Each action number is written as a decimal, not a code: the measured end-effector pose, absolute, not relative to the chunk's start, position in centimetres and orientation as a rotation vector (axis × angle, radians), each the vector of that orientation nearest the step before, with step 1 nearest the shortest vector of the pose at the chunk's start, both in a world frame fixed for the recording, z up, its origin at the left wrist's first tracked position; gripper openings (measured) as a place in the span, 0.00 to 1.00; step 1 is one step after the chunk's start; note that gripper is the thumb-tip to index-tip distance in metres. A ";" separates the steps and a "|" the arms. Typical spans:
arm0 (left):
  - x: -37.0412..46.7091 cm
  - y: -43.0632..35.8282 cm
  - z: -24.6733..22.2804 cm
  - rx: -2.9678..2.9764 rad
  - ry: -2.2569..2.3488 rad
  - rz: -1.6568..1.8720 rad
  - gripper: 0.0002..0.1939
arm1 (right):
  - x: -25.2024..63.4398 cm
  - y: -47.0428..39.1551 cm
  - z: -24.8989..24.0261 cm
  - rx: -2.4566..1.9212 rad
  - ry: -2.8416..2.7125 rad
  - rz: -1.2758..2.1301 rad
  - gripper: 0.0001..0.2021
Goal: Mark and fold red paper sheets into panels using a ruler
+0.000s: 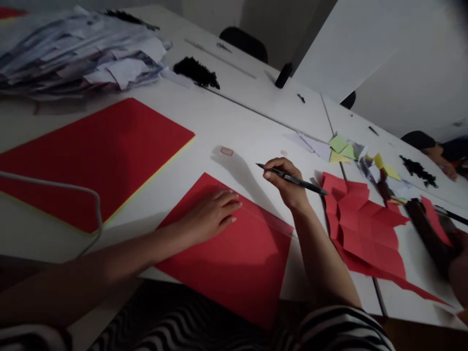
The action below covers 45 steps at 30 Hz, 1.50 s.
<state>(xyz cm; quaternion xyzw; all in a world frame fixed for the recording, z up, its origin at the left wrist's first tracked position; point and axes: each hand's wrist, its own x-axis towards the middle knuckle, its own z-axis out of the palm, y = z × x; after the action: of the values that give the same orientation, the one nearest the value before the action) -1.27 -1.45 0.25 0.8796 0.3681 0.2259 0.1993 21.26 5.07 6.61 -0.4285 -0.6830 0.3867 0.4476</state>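
Note:
A red sheet of paper [241, 273] lies in front of me, its near corner hanging past the table edge. My left hand [215, 214] rests on it, palm down with the fingers stretched out. Along the sheet's far edge runs a clear strip [265, 218], perhaps a see-through ruler, close to my left fingertips. Above the table to the right, my right hand [287, 180] grips a dark pen [302, 183], its tip pointing left and off the paper. On the bare tabletop beyond are two small red-outlined marks [226, 151].
Larger red sheets with a yellow edge [127, 156] lie at left, a grey wire [73, 185] crossing over them. Behind sits a big heap of paper strips [91, 58]. Creased red paper [365, 224] and coloured scraps [340, 146] lie at right, near another person's hand [444, 163].

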 end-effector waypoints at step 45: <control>-0.4 -2.7 2.3 2.711 0.898 0.347 0.31 | 22.6 0.2 3.5 -1.447 -2.334 0.099 0.17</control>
<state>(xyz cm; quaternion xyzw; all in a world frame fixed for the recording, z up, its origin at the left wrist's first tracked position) -0.36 -2.71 2.31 0.9341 0.3093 0.1197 0.1319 22.59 0.21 3.51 -0.5165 -0.8330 0.0352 0.1953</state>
